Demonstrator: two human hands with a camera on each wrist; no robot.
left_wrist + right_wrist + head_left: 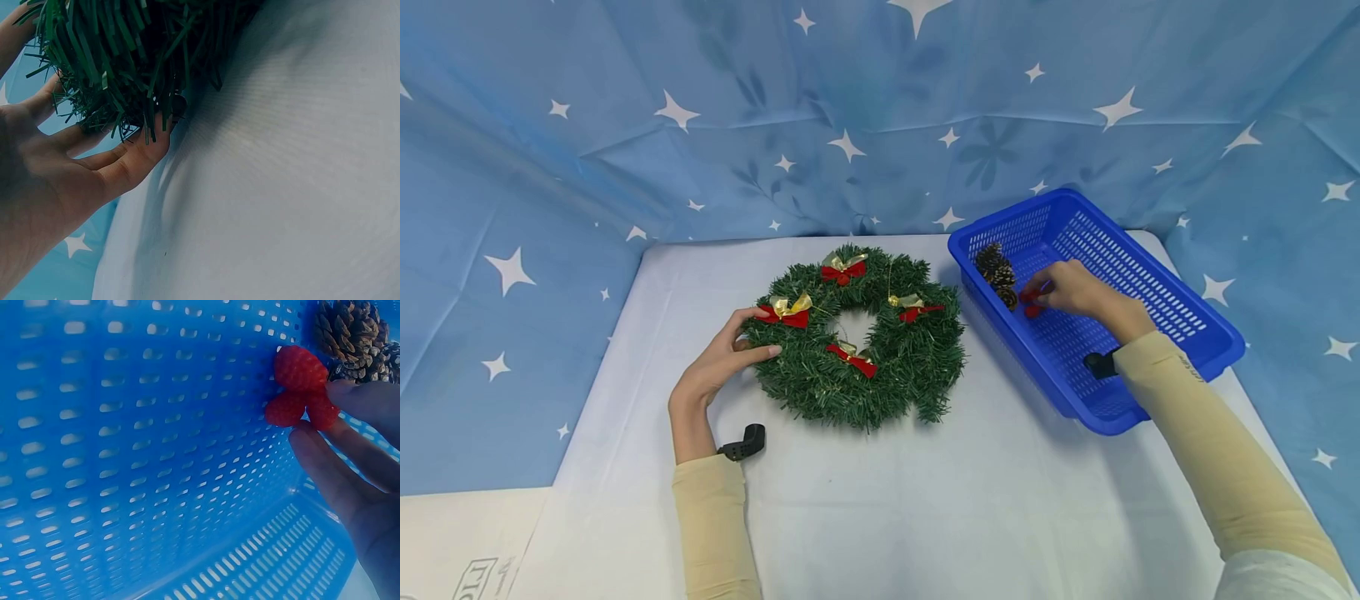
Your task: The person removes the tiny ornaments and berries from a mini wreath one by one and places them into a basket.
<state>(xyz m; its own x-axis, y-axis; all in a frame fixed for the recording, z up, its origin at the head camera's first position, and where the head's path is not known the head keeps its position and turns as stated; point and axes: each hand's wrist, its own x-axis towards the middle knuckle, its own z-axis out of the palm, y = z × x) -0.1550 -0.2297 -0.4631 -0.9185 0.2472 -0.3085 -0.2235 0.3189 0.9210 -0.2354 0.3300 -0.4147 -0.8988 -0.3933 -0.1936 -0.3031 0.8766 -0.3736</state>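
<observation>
A green tinsel wreath (805, 383) lies on the white table, with several red bows and gold ribbons around its ring. At its left edge my left hand (718, 362) grips the greenery, thumb and index finger on top near a red bow (793, 318). In the left wrist view other fingers (134, 165) curl under the wreath's rim. Inside the blue basket my right hand (1075, 292) pinches a cluster of red raspberries (300, 369) between thumb and fingers. Brown pine cones (1002, 275) sit beside it along the basket's left wall.
The blue perforated basket (1150, 292) stands at an angle on the right of the table, close to the wreath's right side. A blue curtain (865, 192) with white stars encloses the table at the back and sides. Each wrist carries a black camera (745, 442).
</observation>
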